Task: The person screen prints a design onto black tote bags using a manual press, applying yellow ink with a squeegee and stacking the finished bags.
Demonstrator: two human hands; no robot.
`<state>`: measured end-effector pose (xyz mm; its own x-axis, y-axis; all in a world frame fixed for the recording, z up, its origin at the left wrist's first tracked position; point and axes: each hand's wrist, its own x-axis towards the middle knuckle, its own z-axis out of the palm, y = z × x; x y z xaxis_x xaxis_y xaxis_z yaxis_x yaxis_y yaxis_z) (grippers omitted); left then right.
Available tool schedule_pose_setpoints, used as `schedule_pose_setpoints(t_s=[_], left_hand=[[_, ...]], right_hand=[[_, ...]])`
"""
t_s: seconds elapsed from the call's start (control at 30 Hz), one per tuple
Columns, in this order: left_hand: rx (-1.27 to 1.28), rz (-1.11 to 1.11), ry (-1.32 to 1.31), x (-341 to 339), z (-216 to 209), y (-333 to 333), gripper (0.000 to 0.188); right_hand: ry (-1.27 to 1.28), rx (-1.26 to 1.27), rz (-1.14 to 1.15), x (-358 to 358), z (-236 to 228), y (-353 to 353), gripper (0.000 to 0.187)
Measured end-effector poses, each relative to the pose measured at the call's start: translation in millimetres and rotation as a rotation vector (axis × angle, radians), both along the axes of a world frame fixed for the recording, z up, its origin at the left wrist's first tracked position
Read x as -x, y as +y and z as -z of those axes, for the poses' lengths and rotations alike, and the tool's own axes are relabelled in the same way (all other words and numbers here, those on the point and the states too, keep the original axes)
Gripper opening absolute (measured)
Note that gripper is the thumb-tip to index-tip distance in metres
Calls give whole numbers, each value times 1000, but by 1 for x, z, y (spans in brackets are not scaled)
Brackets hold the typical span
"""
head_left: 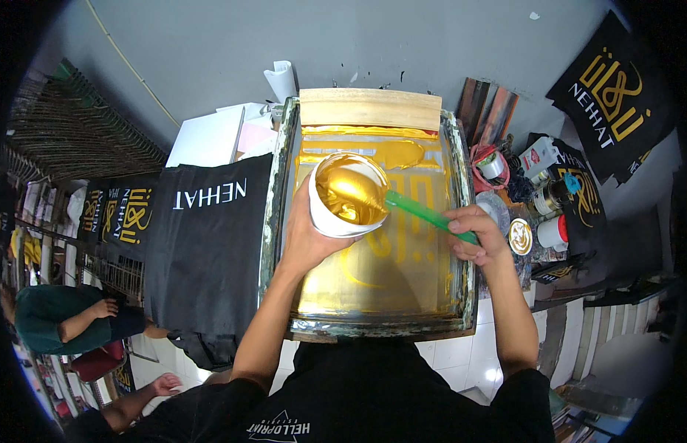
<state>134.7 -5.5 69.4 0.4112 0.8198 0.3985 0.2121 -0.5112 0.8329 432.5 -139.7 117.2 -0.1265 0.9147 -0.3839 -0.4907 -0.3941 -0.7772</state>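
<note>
My left hand (305,240) is wrapped round a white tub (333,225) of thick gold ink, tilted so that its mouth shows. In my right hand (479,235) is a green plastic spoon (423,212), gripped by the end of its handle. The spoon's bowl is over the tub's mouth and coated in gold ink. Both are above a screen printing frame (467,295), whose mesh has a gold-stained design. A wooden squeegee (369,108) lies across the frame's far end, beside a line of gold ink. A thick patch of ink (399,153) sits on the mesh nearby.
Left of the frame lies a black fabric bag (207,251) with white lettering. White sheets (203,140) are behind it. Ink pots, including a red-lidded tub (552,232), crowd the right side. A person (52,317) is at far left; another hand (165,384) shows at lower left.
</note>
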Motion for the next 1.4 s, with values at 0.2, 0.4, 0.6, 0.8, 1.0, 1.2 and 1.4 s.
schedule_pose_setpoints(t_s=[0.2,0.4,0.6,0.8,1.0,1.2,1.4], left_hand=[[-31,-38,50,-14,-27,1,96],[53,-169,53,32,-36,-29,101],[191,-227,-123,83,-29,-50,120],[175,-399,-183,117,-36,-69,114],[155,-391,-174,120,-35,-68,115],[120,-319,-110,103,-32,-59,110],[2,-144,108,49,-45,-36,105]], right_hand=[[30,-84,106,-21,-19,5,35],[-617,-27,297,-6,-8,30,31],[-1733,-179,95,66,100,79,31],[-1833,-350,-90,167,96,127,25],[-1905,-524,-220,192,84,132,16],[-1575,-370,-100,138,1,60,32],[-1030,-111,-20,48,-92,-9,35]])
